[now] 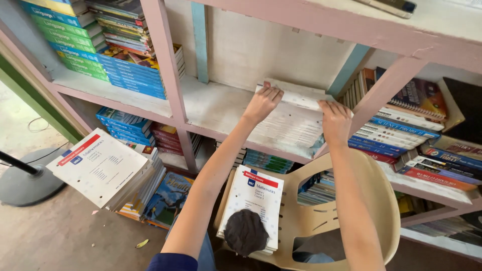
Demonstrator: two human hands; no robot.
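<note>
**Both hands on the white booklet stack, middle shelf**

Object: stack of white booklets point(293, 120), lying flat on the pale pink shelf point(211, 108), in the bay between two pink uprights. The stack's near edge reaches the shelf's front lip or slightly past it; cannot tell which.

Left hand point(261, 104): palm down on the stack's far left corner, fingers point(271, 93) curled over the top booklet's back edge. Pressing or hooking the edge, not closed round anything.

Right hand point(335, 120): palm down on the right side of the stack, fingers point(329, 104) bent over the upper edge. Likewise resting on the stack; no full grasp visible.

Arm pose: both forearms extended up and forward from the bottom of the view, roughly parallel, wrists slightly flexed downward.

Surroundings: beige plastic chair point(361, 200) directly below the arms, carrying a pile of white maths workbooks point(253, 198) with a dark round object point(245, 232) on top. A second tilted pile of the same workbooks point(100, 168) sits lower left. Blue and green textbooks point(100, 55) on the shelf at left; mixed books point(401, 135) in the right bay.

Risk (judgement): the booklets are thin and loose. With the hands only on top, the upper ones could slide off or fan out and drop onto the chair. The right upright point(386, 90) stands close and could catch the stack's corner.
</note>
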